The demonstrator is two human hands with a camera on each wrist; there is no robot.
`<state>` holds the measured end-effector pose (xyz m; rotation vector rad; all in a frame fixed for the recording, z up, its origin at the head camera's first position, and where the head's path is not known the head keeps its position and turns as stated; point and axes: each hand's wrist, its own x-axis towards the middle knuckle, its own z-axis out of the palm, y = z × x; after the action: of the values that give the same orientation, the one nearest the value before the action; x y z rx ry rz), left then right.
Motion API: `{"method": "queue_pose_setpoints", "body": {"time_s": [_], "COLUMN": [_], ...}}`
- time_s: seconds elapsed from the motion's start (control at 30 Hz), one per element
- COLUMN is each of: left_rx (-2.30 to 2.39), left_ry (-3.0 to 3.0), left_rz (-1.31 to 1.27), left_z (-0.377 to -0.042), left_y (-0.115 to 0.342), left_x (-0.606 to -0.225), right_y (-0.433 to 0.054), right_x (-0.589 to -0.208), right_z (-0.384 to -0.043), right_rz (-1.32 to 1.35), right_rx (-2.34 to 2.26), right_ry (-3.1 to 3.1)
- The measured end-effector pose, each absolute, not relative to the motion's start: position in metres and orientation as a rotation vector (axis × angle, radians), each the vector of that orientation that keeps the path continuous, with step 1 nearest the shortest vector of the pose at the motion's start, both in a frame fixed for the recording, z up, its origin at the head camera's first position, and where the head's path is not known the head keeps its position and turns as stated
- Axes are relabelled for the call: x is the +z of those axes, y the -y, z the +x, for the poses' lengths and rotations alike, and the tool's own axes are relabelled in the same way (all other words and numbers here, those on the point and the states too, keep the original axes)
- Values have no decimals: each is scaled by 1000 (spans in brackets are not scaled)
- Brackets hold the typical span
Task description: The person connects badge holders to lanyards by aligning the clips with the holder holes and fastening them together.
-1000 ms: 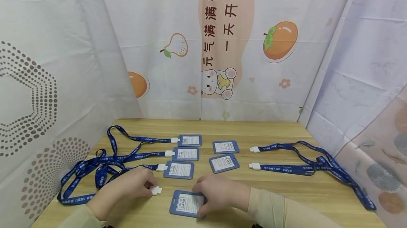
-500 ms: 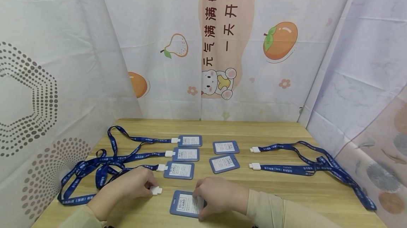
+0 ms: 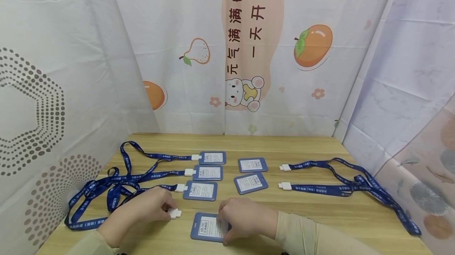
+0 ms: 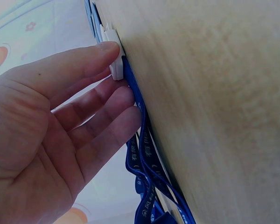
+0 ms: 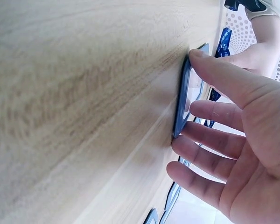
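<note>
My left hand (image 3: 153,205) pinches the white plastic clip (image 3: 174,213) of a dark blue lanyard between thumb and fingers. In the left wrist view the lanyard strap (image 4: 147,140) trails down from that clip along the table. To its right, my right hand (image 3: 247,219) grips a blue-framed ID card holder (image 3: 204,227) by its right part, with the slotted end towards the clip. A short gap separates clip and holder. In the right wrist view the thumb lies on one edge of the card holder (image 5: 182,98), and fingers touch its other side.
Behind the left hand, several card holders (image 3: 200,190) lie joined to lanyards (image 3: 124,178) heaped at the left. Two loose card holders (image 3: 250,183) lie mid-table, facing two lanyard clips (image 3: 284,186) on the right. Printed curtains (image 3: 170,29) stand around the wooden table (image 3: 284,144).
My right hand has shifted slightly to the right on the card holder, its fingers a little more bent. The left hand and the clip have stayed put.
</note>
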<state>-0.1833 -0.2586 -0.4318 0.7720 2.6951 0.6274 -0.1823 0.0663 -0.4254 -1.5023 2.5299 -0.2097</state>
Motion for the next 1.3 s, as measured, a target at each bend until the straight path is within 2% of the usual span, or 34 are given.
{"method": "queue_pose_setpoints", "body": {"time_s": [1.3], "left_rx": [625], "left_ry": [-2699], "left_rz": [754], "left_z": [-184], "left_y": [259], "left_x": [-433], "right_y": [-71], "right_x": [-429], "right_z": [-193], "right_rz": [-1346], "right_rx": [-243], "right_ry": [-2589]}}
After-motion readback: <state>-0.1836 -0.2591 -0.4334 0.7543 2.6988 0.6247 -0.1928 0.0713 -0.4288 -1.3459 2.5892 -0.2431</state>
